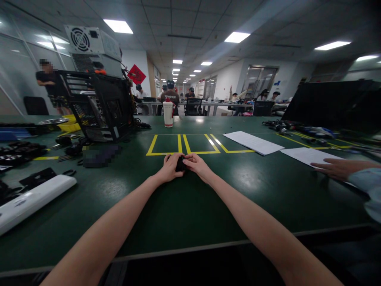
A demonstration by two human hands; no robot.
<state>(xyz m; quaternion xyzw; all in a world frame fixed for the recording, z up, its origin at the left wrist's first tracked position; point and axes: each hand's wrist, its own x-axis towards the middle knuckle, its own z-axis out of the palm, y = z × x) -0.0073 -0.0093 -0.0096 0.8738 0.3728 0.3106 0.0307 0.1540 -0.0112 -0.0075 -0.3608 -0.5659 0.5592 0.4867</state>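
Note:
A small black object [180, 164] sits between my two hands at the middle of the green table [154, 214]; its kind I cannot make out. My left hand [170, 168] is closed round its left side, fingers over the top and thumb at the near edge. From the right, my right hand [196, 165] pinches at the same object with thumb and fingertips. Much of the object is hidden by the fingers. Just beyond my hands, yellow tape outlines [202, 152] mark the tabletop.
An open computer case [104, 113] with a power supply [92, 41] on top stands back left. A white bottle [168, 114] is behind the tape. White power strip [38, 198] lies left. Paper sheets [253, 143] lie right, near another person's hand [333, 169]. Tools [312, 140] lie far right.

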